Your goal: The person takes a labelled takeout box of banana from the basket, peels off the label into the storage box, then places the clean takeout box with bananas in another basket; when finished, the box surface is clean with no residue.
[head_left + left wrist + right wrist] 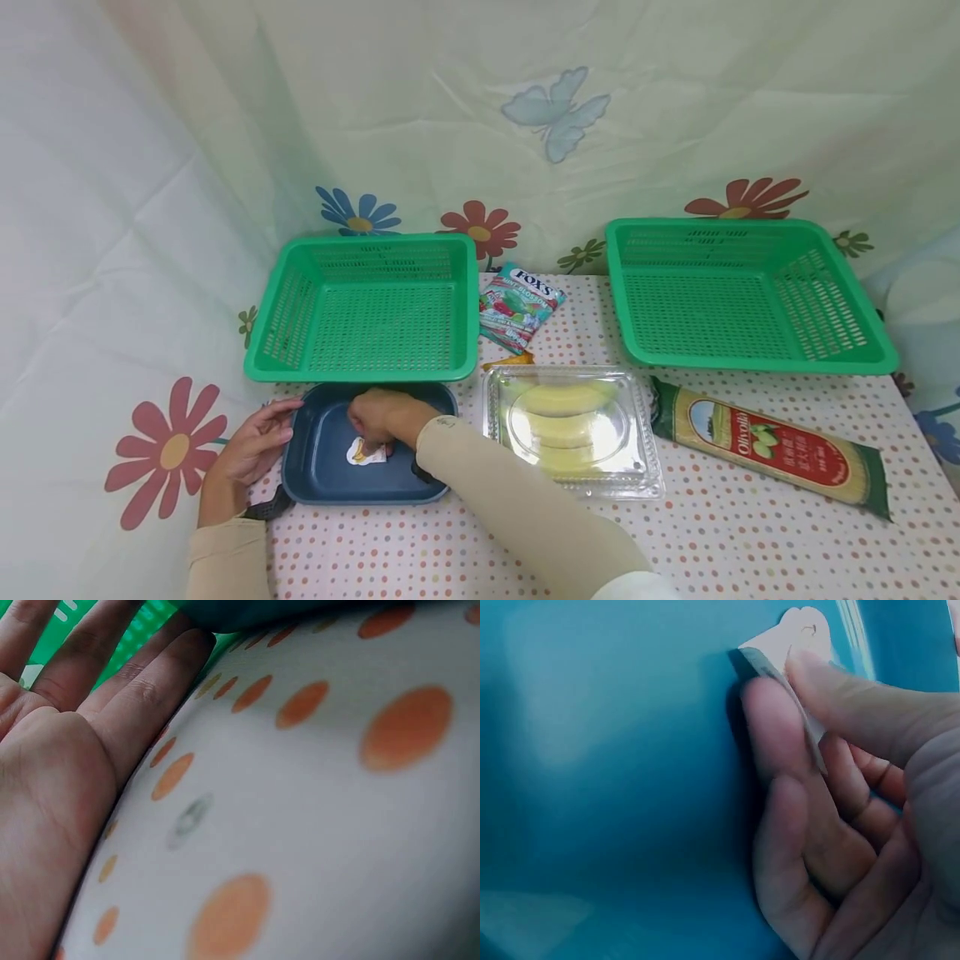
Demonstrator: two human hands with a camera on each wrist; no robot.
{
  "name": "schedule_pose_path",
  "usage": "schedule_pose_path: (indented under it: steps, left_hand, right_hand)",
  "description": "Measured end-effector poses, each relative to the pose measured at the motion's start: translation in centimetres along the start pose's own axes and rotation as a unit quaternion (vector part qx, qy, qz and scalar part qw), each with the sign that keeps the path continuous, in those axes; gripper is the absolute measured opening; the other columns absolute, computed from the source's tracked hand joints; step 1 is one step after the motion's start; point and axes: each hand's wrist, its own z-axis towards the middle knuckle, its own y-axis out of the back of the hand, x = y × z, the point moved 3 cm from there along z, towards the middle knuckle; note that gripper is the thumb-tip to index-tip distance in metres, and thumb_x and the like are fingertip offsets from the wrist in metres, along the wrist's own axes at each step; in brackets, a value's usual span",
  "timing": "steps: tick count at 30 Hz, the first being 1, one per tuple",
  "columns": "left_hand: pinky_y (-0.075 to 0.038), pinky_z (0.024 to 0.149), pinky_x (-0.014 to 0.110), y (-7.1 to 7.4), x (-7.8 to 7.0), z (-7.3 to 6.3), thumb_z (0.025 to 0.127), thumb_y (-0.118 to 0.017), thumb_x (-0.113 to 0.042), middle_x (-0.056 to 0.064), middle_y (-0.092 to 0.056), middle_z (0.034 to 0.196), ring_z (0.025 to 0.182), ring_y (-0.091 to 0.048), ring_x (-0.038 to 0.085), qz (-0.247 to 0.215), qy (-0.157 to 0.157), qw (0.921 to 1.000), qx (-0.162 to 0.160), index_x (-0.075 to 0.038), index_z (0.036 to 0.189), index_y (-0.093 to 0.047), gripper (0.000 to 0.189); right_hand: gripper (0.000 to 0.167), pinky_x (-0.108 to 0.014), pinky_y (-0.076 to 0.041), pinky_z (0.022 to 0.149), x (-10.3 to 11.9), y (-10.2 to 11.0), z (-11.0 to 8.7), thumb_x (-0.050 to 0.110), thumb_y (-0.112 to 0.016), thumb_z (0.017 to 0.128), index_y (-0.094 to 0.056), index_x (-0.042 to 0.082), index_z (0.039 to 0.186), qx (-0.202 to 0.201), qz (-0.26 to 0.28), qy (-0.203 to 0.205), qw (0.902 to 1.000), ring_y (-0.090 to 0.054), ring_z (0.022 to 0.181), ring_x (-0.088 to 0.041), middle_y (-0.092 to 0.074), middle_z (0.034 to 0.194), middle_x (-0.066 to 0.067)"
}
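Observation:
A dark blue rectangular tray [318, 471] sits on the dotted tablecloth at the left. Inside it, my right hand [384, 417] pinches a small white paper cutout [358, 454] with a yellow picture on it. The right wrist view shows the cutout [776, 646] between thumb and forefinger, its lower part behind the thumb, close over the tray's floor. My left hand [257, 443] is at the tray's left side, fingertips right at the rim. In the left wrist view its fingers [142, 697] are extended, with nothing in the palm.
Behind the tray is a green plastic basket [258, 367]; another green basket [757, 364] stands at the back right. A mint candy packet [519, 307] lies between them. A clear clamshell box of bananas [570, 429] and a spaghetti pack [772, 446] lie to the right.

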Motion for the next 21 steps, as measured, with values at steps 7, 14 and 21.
schedule_pose_path:
  steps: [7,14,21]
  left_hand:
    - [-0.053,0.102,0.023,-0.2,-0.2,0.1,0.097,-0.033,0.025,0.000,-0.060,0.139,0.124,-0.060,0.009,0.001,0.005,1.0000,0.004,-0.007,0.146,-0.054,0.063]
    - [-0.053,0.102,0.023,-0.3,-0.2,0.1,0.097,-0.032,0.026,0.001,-0.060,0.139,0.123,-0.060,0.010,0.000,0.010,1.0000,0.002,-0.007,0.146,-0.054,0.063]
    - [-0.053,0.102,0.023,-0.3,-0.2,0.1,0.097,-0.031,0.026,0.002,-0.060,0.139,0.124,-0.060,0.010,0.001,0.006,1.0000,0.003,-0.005,0.147,-0.052,0.063]
  right_hand:
    - [0.032,-0.027,-0.051,0.059,0.3,0.1,-0.4,0.047,-0.086,0.080,-0.070,0.023,0.093,-0.017,-0.072,-0.072,0.9947,-0.062,0.066,-0.007,-0.063,0.077,0.008]
    - [0.051,-0.030,-0.056,0.078,0.2,0.4,-1.3,0.053,-0.082,0.081,-0.072,0.023,0.121,-0.019,-0.111,-0.068,0.9913,-0.061,0.088,-0.009,-0.070,0.100,0.006]
    - [0.062,-0.028,-0.056,0.089,0.2,0.6,-1.8,0.046,-0.090,0.074,-0.067,0.024,0.128,-0.006,-0.123,-0.058,0.9907,-0.064,0.102,-0.009,-0.071,0.116,0.005]
